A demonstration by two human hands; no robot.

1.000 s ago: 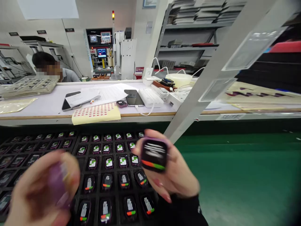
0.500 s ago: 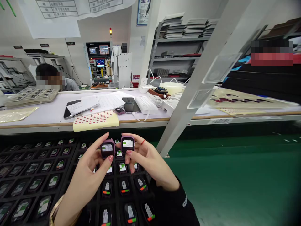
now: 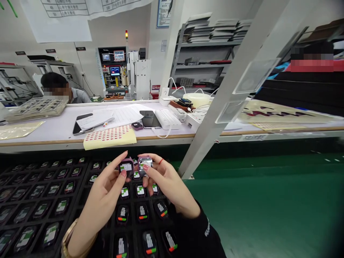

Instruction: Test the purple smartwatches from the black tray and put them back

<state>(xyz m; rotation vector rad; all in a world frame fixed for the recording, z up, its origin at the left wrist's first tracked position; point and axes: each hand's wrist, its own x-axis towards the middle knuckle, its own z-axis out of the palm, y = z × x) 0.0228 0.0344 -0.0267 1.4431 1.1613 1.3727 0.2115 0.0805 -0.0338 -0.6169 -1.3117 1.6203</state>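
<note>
Hands lower slightly toward the black tray (image 3: pixel 40 200): left hand (image 3: pixel 107 190) grips one purple watch (image 3: pixel 126 167), right hand (image 3: pixel 163 182) another watch (image 3: pixel 145 163), now tilted flatter, nearly touching.

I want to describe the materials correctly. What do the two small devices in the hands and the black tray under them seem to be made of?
The device in the left hand looks like purple plastic around a glossy lit screen. The device in the right hand is similar, though its face glares silvery, perhaps from film or reflection. The black tray looks like thin moulded plastic with a slight sheen, divided into pockets.
</note>
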